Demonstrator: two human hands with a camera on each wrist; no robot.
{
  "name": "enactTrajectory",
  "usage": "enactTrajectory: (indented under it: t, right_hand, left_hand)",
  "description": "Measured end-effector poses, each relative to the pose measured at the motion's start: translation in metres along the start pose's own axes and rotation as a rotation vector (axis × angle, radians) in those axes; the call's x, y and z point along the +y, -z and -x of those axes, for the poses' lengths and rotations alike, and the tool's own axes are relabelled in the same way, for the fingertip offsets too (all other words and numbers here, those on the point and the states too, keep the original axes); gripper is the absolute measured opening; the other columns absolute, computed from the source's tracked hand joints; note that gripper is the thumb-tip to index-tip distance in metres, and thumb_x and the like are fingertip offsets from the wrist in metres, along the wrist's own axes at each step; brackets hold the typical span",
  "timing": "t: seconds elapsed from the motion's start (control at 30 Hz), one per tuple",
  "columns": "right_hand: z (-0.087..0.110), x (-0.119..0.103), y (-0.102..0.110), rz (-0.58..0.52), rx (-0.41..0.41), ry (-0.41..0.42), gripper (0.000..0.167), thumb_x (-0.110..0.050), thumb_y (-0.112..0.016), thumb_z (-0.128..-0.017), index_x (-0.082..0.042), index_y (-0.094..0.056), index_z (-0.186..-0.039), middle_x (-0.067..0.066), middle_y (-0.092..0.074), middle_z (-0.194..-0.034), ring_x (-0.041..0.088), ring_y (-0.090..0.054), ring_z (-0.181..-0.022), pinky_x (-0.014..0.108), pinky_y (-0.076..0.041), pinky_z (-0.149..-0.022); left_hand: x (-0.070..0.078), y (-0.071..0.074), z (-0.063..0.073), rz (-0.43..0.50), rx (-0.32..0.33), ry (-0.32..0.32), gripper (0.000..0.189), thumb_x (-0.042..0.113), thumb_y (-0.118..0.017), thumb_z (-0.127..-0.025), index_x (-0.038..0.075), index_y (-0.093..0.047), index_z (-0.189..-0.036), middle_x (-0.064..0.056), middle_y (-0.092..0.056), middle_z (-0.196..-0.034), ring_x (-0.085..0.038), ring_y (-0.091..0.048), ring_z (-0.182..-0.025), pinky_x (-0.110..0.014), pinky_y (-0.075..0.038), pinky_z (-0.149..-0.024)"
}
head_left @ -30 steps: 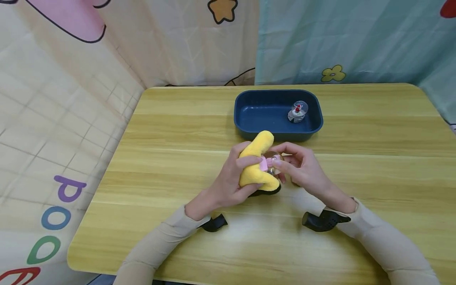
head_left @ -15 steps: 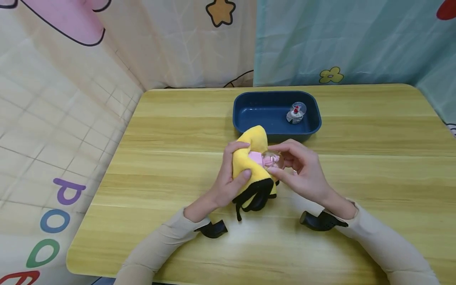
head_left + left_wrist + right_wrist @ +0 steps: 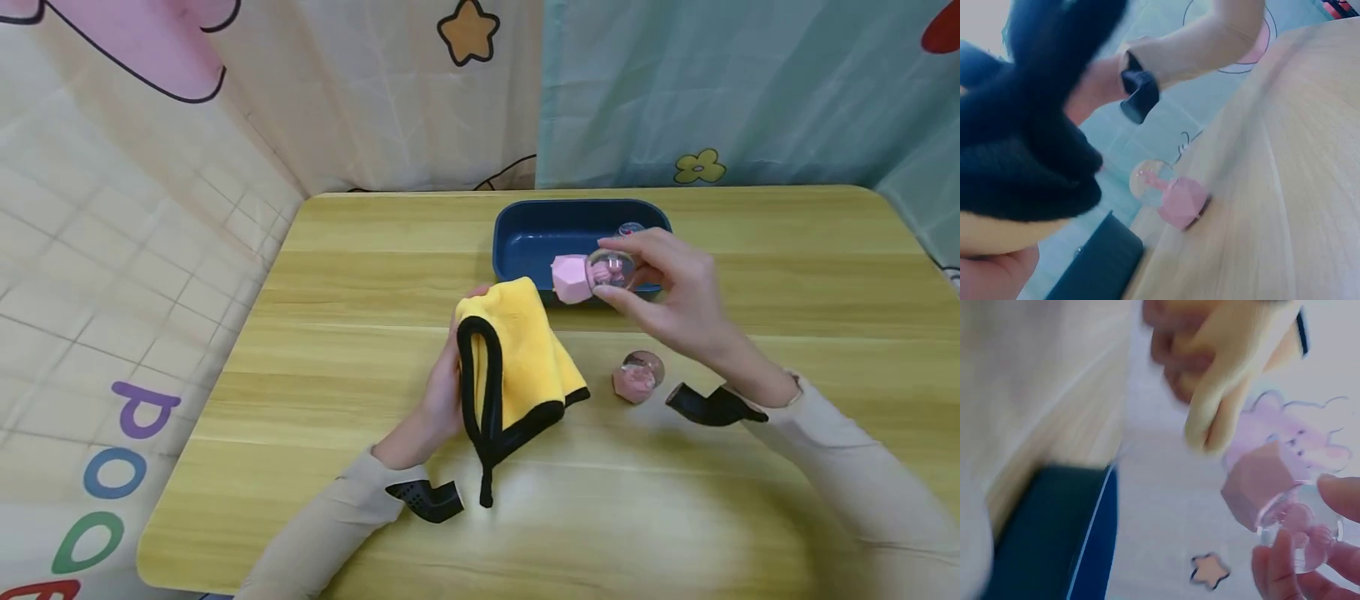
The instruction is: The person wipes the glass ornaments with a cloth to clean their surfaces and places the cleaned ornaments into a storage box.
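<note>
My right hand [image 3: 678,292] pinches a small snow globe by its clear dome, above the front rim of the blue tray. Its pink faceted base [image 3: 572,279] points left; the right wrist view shows pink shapes inside the dome [image 3: 1304,531]. A yellow cloth [image 3: 525,350] with black edging hangs folded from my left hand [image 3: 442,387], whose fingers are mostly hidden behind it. On the table to the right of the cloth, a second pink snow globe [image 3: 633,383] stands by itself. The cloth's black edging [image 3: 1035,137] fills much of the left wrist view.
The blue tray [image 3: 517,265] stands near the back of the wooden table [image 3: 360,333]. Inside it at the right is another snow globe [image 3: 630,227], largely hidden by my right hand. Printed curtains [image 3: 637,92] hang behind the table. Each wrist carries a black camera mount [image 3: 431,500].
The pink-based snow globe has left the cloth; my right hand has lifted it forward to the tray's edge. The left hand has drawn the cloth slightly left. The second pink globe is now uncovered.
</note>
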State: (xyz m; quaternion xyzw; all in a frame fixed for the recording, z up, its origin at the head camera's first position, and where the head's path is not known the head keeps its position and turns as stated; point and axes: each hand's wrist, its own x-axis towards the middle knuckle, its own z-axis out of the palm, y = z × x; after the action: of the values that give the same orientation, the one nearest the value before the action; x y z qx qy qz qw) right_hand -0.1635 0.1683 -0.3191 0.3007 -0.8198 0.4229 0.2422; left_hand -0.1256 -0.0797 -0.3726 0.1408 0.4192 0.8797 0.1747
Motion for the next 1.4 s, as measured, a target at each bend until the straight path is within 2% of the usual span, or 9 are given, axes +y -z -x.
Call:
enactTrajectory:
  t: [0.1,0.2,0.27,0.4,0.53,0.67,0.8,1.03,1.4]
  right_hand:
    - [-0.015,0.025,0.006,0.214,-0.069,-0.02,0.044,-0.002,-0.08,-0.07,0.0,-0.066,-0.111,0.015,-0.065,-0.096,0.009,-0.057,-0.067,0.01,-0.046,-0.066]
    - [-0.028,0.049,0.008,0.364,-0.196,-0.066,0.042,-0.009,-0.078,-0.074,-0.003,-0.065,-0.113,0.015,-0.065,-0.099,0.018,-0.061,-0.065,0.024,-0.05,-0.063]
    - [-0.035,0.062,0.007,0.424,-0.3,-0.099,0.041,-0.011,-0.076,-0.077,-0.004,-0.064,-0.115,0.016,-0.064,-0.103,0.021,-0.061,-0.064,0.033,-0.051,-0.061]
    - [-0.047,0.081,0.003,0.511,-0.488,-0.144,0.039,-0.011,-0.07,-0.082,-0.003,-0.062,-0.119,0.02,-0.063,-0.106,0.021,-0.058,-0.065,0.034,-0.049,-0.059]
    - [-0.054,0.093,0.001,0.586,-0.596,-0.145,0.035,-0.01,-0.068,-0.083,-0.001,-0.063,-0.116,0.022,-0.064,-0.102,0.027,-0.06,-0.075,0.039,-0.051,-0.064]
    - [-0.056,0.104,-0.001,0.625,-0.648,-0.156,0.03,-0.009,-0.066,-0.085,-0.001,-0.065,-0.114,0.022,-0.065,-0.102,0.032,-0.062,-0.088,0.046,-0.053,-0.076]
    - [-0.056,0.112,-0.001,0.667,-0.7,-0.164,0.028,-0.008,-0.063,-0.088,-0.002,-0.064,-0.115,0.021,-0.065,-0.104,0.032,-0.063,-0.092,0.047,-0.053,-0.081]
    - [-0.058,0.121,0.0,0.722,-0.733,-0.12,0.026,-0.01,-0.063,-0.088,-0.003,-0.065,-0.114,0.019,-0.065,-0.102,0.031,-0.064,-0.088,0.047,-0.053,-0.077]
    - [-0.061,0.126,0.002,0.726,-0.739,-0.118,0.029,-0.01,-0.061,-0.09,-0.003,-0.063,-0.118,0.02,-0.066,-0.106,0.031,-0.065,-0.088,0.046,-0.054,-0.078]
  left_hand:
    - [-0.001,0.002,0.0,0.02,-0.002,-0.013,0.054,0.049,-0.05,-0.091,0.03,-0.027,-0.137,0.012,-0.046,-0.12,0.001,-0.05,-0.099,-0.013,-0.044,-0.083]
    - [-0.002,0.003,-0.002,-0.029,-0.015,-0.036,0.053,0.048,-0.052,-0.091,0.031,-0.026,-0.135,0.009,-0.043,-0.122,-0.002,-0.049,-0.101,-0.014,-0.044,-0.084]
    - [-0.004,0.004,-0.003,-0.08,-0.021,-0.05,0.052,0.048,-0.052,-0.092,0.032,-0.026,-0.134,0.007,-0.041,-0.123,-0.003,-0.048,-0.102,-0.015,-0.046,-0.082]
    - [-0.009,0.003,-0.005,-0.188,-0.018,-0.067,0.043,0.044,-0.048,-0.096,0.033,-0.027,-0.133,0.005,-0.038,-0.124,-0.005,-0.047,-0.103,-0.016,-0.047,-0.082]
    - [-0.015,0.0,-0.009,-0.31,0.0,-0.075,0.042,0.046,-0.046,-0.096,0.033,-0.029,-0.132,0.005,-0.034,-0.129,-0.008,-0.044,-0.108,-0.018,-0.044,-0.085]
    - [-0.02,-0.003,-0.013,-0.447,-0.004,-0.098,0.058,0.055,-0.046,-0.092,0.024,-0.026,-0.137,0.002,-0.028,-0.137,-0.013,-0.04,-0.113,-0.02,-0.042,-0.089]
    - [-0.021,-0.006,-0.015,-0.519,-0.028,-0.122,0.062,0.051,-0.043,-0.095,0.016,-0.021,-0.141,-0.003,-0.024,-0.141,-0.016,-0.039,-0.114,-0.024,-0.041,-0.09]
    - [-0.021,-0.011,-0.017,-0.526,-0.019,-0.119,0.05,0.038,-0.042,-0.099,0.018,-0.023,-0.14,-0.003,-0.033,-0.13,-0.015,-0.044,-0.105,-0.023,-0.043,-0.085]
    - [-0.022,-0.013,-0.022,-0.569,-0.021,-0.157,0.053,0.045,-0.042,-0.098,0.021,-0.022,-0.141,-0.008,-0.034,-0.126,-0.015,-0.044,-0.102,-0.023,-0.044,-0.083]
